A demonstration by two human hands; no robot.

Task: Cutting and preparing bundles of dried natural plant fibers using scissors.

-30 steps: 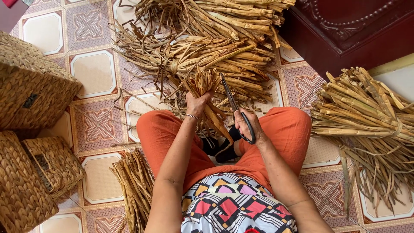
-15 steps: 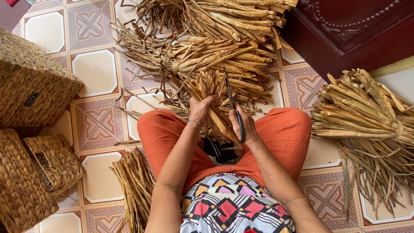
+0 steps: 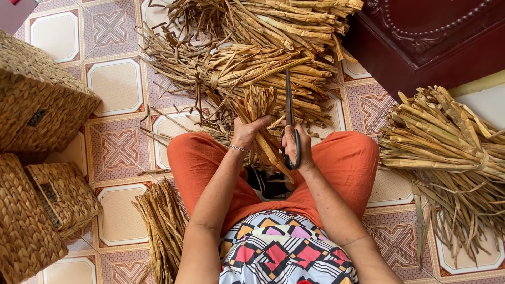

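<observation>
I sit on a tiled floor in orange trousers. My left hand (image 3: 247, 131) grips a small bunch of dried straw stalks (image 3: 258, 108) held upright between my knees. My right hand (image 3: 295, 144) holds black-handled scissors (image 3: 289, 113), their closed blades pointing away from me just right of the bunch's tips. The lower ends of the stalks run down between my two hands.
A large tied pile of dried stalks (image 3: 247, 58) lies ahead, another bundle (image 3: 447, 158) at the right, a smaller heap (image 3: 160, 226) by my left thigh. Woven baskets (image 3: 37, 105) stand at the left. Dark wooden furniture (image 3: 431, 37) is at upper right.
The scissors have swung from slanting across the bunch to pointing straight ahead beside it. My left hand has raised the bunch a little and keeps its grip.
</observation>
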